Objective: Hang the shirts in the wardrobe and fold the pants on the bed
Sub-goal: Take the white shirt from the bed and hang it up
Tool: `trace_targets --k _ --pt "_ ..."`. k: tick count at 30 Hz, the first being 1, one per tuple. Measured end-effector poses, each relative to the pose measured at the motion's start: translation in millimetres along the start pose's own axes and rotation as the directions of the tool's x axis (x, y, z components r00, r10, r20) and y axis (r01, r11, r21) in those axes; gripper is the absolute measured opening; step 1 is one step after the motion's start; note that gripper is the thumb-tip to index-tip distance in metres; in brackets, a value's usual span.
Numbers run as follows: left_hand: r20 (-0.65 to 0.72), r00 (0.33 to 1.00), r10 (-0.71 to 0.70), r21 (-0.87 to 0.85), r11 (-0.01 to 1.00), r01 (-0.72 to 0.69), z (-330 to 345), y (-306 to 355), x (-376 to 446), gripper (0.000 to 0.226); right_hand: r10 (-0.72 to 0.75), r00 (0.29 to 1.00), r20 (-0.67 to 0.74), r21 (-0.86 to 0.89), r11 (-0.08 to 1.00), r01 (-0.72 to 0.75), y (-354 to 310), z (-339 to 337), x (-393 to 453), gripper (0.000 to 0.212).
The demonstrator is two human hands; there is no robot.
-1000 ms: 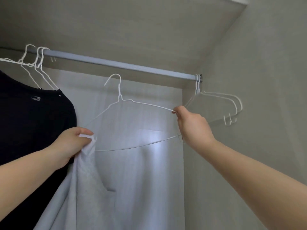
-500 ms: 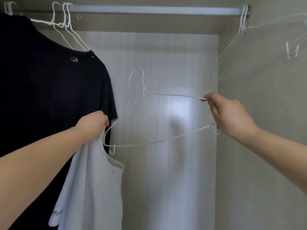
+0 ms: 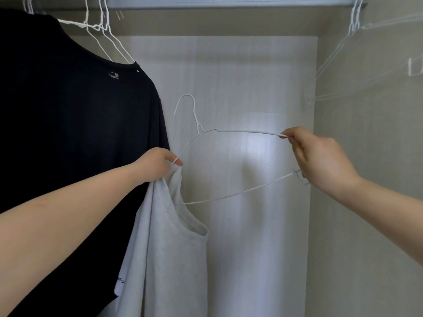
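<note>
The left hand (image 3: 158, 164) grips the bunched top of a light grey shirt (image 3: 169, 255) together with the left end of a white wire hanger (image 3: 229, 132), its fingers curled round both. The right hand (image 3: 320, 156) pinches the right end of the same hanger, thumb and forefinger closed on the upper wire where it bends down toward the lower bar. The hanger hangs in the air between the two hands, well below the wardrobe rail (image 3: 229, 2), its hook pointing up and tilted to the left. Its lower bar runs from the right hand down to the left and passes behind the neck opening of the grey shirt, whose cloth hangs straight down from the left hand.

To the left, a black shirt (image 3: 75, 133) hangs from the rail, just beside the grey shirt and partly behind the left forearm. Several empty white hangers (image 3: 103, 30) sit on the rail above its shoulder. At the right end of the rail more white hangers (image 3: 354, 17) hang against the side wall, blurred. The pale back panel (image 3: 251, 225) of the wardrobe shows a soft bright patch between the hands.
</note>
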State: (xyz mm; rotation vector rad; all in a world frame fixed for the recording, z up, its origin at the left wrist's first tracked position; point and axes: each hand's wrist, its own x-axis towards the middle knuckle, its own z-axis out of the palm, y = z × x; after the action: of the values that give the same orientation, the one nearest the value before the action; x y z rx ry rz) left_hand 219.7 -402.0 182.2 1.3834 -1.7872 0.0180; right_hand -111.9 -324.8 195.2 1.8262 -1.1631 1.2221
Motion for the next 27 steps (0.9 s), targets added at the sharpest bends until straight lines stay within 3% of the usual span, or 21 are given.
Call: trace_targets --k 6,10,13,16,17,19,20,22,24,26,27 --pt "-0.072 0.997 -0.040 -0.413 0.911 0.007 3 28 -3 0.043 -0.003 1.000 0.002 0.025 1.000 0.003 0 5 -14 0.026" --pt "-0.056 0.997 -0.047 -0.617 0.787 0.003 5 43 2 0.019 -0.011 0.999 0.049 0.063 0.998 0.008 1 7 -26 0.031" --pt "-0.086 0.996 -0.036 -0.671 0.741 -0.031 8 55 4 0.029 0.017 0.993 0.114 0.144 0.989 -0.033 3 8 -32 0.037" --pt "-0.178 0.982 -0.064 -0.596 0.801 -0.056 13 61 5 0.042 0.033 0.979 0.202 0.176 0.982 -0.070 5 11 -33 0.043" --pt "-0.198 0.976 -0.086 -0.584 0.810 -0.047 15 62 5 0.041 -0.013 0.985 0.172 0.118 0.993 -0.008 5 11 -33 0.045" --pt "-0.224 0.967 -0.121 -0.587 0.809 -0.035 19 61 6 0.039 -0.235 0.971 0.051 -0.193 0.951 0.240 8 12 -29 0.049" --pt "-0.233 0.964 -0.127 -0.587 0.809 -0.035 21 62 6 0.038 -0.372 0.928 0.018 -0.323 0.876 0.358 5 14 -30 0.051" --pt "-0.233 0.965 -0.124 -0.588 0.808 -0.038 26 66 5 0.038 -0.597 0.802 0.021 -0.364 0.742 0.562 -16 17 -36 0.045" --pt "-0.225 0.969 -0.106 -0.583 0.811 -0.047 32 72 5 0.040 -0.664 0.741 0.104 -0.237 0.707 0.667 -47 22 -52 0.045" --pt "-0.230 0.969 -0.094 -0.564 0.824 -0.054 37 80 3 0.037 -0.521 0.778 0.352 -0.065 0.815 0.575 -82 32 -74 0.050" --pt "-0.237 0.968 -0.085 -0.550 0.833 -0.062 39 83 3 0.034 -0.382 0.750 0.540 -0.003 0.890 0.456 -94 36 -81 0.057"
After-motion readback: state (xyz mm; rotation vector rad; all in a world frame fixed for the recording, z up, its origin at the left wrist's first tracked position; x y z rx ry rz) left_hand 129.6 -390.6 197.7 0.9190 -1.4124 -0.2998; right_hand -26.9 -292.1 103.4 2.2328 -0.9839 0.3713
